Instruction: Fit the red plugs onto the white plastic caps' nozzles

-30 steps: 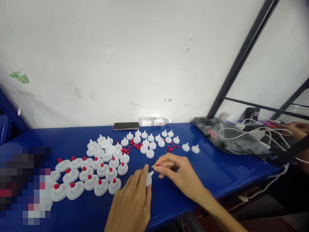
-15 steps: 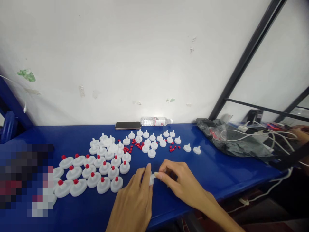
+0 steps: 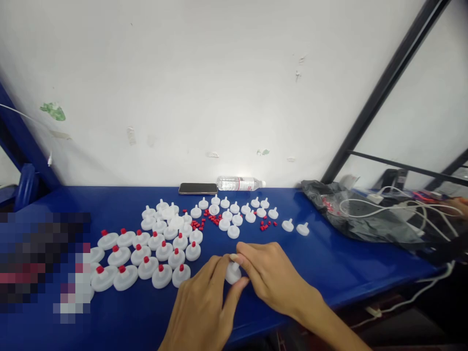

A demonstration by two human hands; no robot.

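A white cap with a nozzle [image 3: 233,274] is between my two hands near the front of the blue table. My left hand [image 3: 204,297] grips its rim with fingers and thumb. My right hand [image 3: 272,275] pinches at the top of the nozzle; whatever is between those fingertips is hidden. To the left lie several white caps with red tips [image 3: 147,267]. Behind them is a pile of white caps without red tips [image 3: 170,214], and more plain caps [image 3: 233,231] stand around loose small red pieces [image 3: 214,219].
A phone [image 3: 198,188] and a plastic bottle [image 3: 239,184] lie against the wall on the blue table [image 3: 310,268]. A dark plastic bag [image 3: 351,222] with white cables is at the right. A person's hand [image 3: 458,205] shows at the right edge.
My left thumb has come round the front of the cap, which now shows upright. My right fingertips have moved onto its nozzle. The view has shifted slightly.
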